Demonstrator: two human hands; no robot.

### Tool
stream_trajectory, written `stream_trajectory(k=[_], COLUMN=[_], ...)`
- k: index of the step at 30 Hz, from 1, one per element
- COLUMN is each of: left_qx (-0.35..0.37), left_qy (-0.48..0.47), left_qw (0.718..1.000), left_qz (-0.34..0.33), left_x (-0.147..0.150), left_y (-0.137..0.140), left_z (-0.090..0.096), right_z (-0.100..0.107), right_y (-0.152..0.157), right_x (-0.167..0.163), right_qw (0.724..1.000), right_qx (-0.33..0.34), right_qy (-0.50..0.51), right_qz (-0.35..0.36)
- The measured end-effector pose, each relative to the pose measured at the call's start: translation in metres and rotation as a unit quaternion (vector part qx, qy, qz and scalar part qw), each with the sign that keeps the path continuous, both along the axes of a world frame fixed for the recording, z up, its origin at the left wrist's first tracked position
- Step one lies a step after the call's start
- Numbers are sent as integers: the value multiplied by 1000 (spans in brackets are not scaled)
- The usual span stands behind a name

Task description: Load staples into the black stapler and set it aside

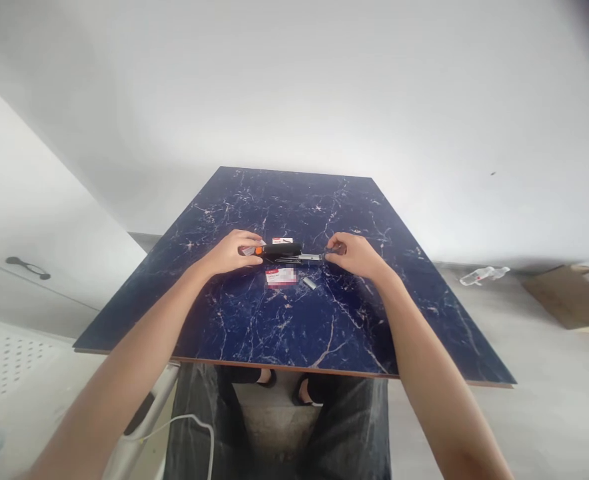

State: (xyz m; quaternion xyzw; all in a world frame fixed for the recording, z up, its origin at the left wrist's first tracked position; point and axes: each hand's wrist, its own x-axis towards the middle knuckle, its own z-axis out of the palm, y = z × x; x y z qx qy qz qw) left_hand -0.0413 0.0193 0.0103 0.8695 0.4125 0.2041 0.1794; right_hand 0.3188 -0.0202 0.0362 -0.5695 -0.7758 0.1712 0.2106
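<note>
In the middle of the table lies a black stapler (280,250) with an orange part at its left end. A silver metal rail (310,257) extends from it to the right. My left hand (234,252) grips the orange end between thumb and fingers. At the other end, my right hand (352,253) has its fingers closed on the dark tip of the rail. Just in front lie a red-and-white small box (280,277) and a short silver strip of staples (309,283). Another red-and-white packet (282,241) shows partly behind the stapler.
The dark blue marbled table (284,327) has its near edge above my legs. A white wall stands behind it. On the floor to the right are a clear plastic bottle (483,275) and a cardboard box (569,297). A white cable (194,419) hangs at lower left.
</note>
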Motion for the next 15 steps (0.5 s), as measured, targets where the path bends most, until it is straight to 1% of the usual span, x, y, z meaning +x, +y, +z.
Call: stream_trajectory(k=[1, 3, 4, 6, 9, 11, 13, 15], left_qx=[-9, -18, -18, -10, 11, 28, 39, 39], left_qy=[-2, -9, -13, -19, -18, -15, -13, -12], left_qw=[1000, 1000, 1000, 1000, 1000, 999, 999, 999], left_qz=[6, 14, 16, 16, 16, 14, 11, 11], left_x=[-1, 0, 2, 5, 9, 10, 11, 12], left_y=[0, 0, 0, -2, -3, -4, -5, -6], left_z=[-1, -3, -4, -6, -8, -9, -9, -8], right_z=[4, 10, 10, 8, 2, 0, -1, -1], right_y=[-4, -13, -17, -23, -26, -24, -21, -17], right_x=[-3, -13, -20, -32, -41, -41, -36, -31], right_qw=[1000, 995, 990, 980, 973, 971, 972, 978], right_qx=[-17, -83, -114, -144, -139, -139, -141, -122], right_qy=[-1, -15, -30, -52, -30, 8, 51, 93], right_qz=[9, 55, 81, 125, 180, 195, 180, 143])
